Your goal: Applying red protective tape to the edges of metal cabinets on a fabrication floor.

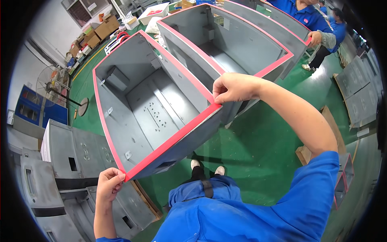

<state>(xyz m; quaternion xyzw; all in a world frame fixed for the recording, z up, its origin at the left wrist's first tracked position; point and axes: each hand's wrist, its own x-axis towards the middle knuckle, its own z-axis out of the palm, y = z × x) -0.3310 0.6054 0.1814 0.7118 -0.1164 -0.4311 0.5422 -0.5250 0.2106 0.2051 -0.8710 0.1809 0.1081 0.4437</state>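
Observation:
A deep grey metal cabinet shell [185, 142] lies with its open side up in front of me. Red tape [171, 142] runs along its rim, including the near edge between my hands. At the near left corner, my left hand [109, 185] is closed in a pinch on the end of the tape. My right hand [238, 86] pinches the tape at the near right corner, its arm reaching across from the right. Inside the shell are small brackets, a box-shaped fitting [117, 77] and a panel with several holes.
A second red-rimmed shell [278, 67] stands close behind to the right, with others beyond. Another person's hand [315, 38] rests on one at the upper right. Grey cabinets [86, 155] stand at left, stacked panels [356, 92] at right, a pedestal fan [50, 86] at far left.

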